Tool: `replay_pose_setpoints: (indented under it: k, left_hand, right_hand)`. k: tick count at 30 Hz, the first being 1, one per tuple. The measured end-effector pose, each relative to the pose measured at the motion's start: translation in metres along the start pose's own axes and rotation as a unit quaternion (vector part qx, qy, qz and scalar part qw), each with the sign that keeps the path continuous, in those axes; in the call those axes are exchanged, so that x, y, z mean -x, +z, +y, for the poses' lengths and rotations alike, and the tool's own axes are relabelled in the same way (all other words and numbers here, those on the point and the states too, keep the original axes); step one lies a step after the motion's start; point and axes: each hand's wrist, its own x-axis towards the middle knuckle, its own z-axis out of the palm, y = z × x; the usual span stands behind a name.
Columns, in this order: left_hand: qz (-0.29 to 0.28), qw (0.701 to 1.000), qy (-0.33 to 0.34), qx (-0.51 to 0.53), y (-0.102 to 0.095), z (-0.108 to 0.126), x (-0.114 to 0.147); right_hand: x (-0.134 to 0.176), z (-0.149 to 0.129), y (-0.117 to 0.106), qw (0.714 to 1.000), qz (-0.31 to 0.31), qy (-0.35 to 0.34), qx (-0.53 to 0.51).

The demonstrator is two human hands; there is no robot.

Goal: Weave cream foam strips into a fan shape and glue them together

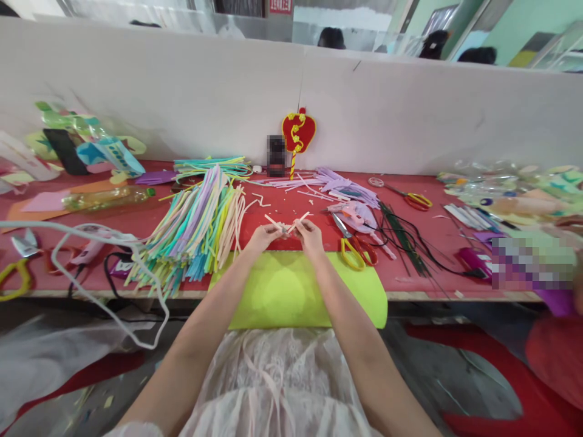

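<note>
In front of me, my left hand (265,237) and my right hand (308,235) pinch a short, pale peach pipe cleaner (295,224) between them. Its ends stick up past the fingers on both sides; whether it is one bent piece or two is hidden. Both hands are closed at the fingertips, just over the far edge of a lime-green felt sheet (291,291). A thick bundle of pastel pipe cleaners (195,218) lies left of my left hand. Right of my right hand are yellow-and-red-handled scissors (350,246) and a pink glue gun (355,213).
At the back stands a red apple-shaped ornament (299,132) on a striped stem. Lilac pipe cleaners (346,185) and dark green stems (405,240) lie to the right. A black cord (423,246) crosses the red table there. A white cable (155,303) loops at the left edge.
</note>
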Motion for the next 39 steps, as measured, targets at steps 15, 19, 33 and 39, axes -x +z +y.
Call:
replay_pose_setpoints:
  k: [15,19,33,39]
  left_hand:
    - [0.282,0.850,0.017,-0.445,-0.015,-0.013,0.006]
    - [0.256,0.853,0.036,-0.453,-0.013,-0.014,0.003]
    - [0.259,0.947,0.090,-0.167,-0.017,-0.001,-0.002]
    - [0.247,0.965,0.080,-0.032,-0.017,-0.005,-0.010]
  right_hand:
    - [-0.011,0.005,-0.012,0.995,0.089,0.007,-0.042]
    - [-0.011,0.005,-0.012,0.996,0.077,0.014,-0.042]
    - [-0.006,0.004,-0.008,0.999,-0.022,0.022,-0.015]
    - [-0.002,0.002,-0.004,0.998,-0.051,0.022,0.018]
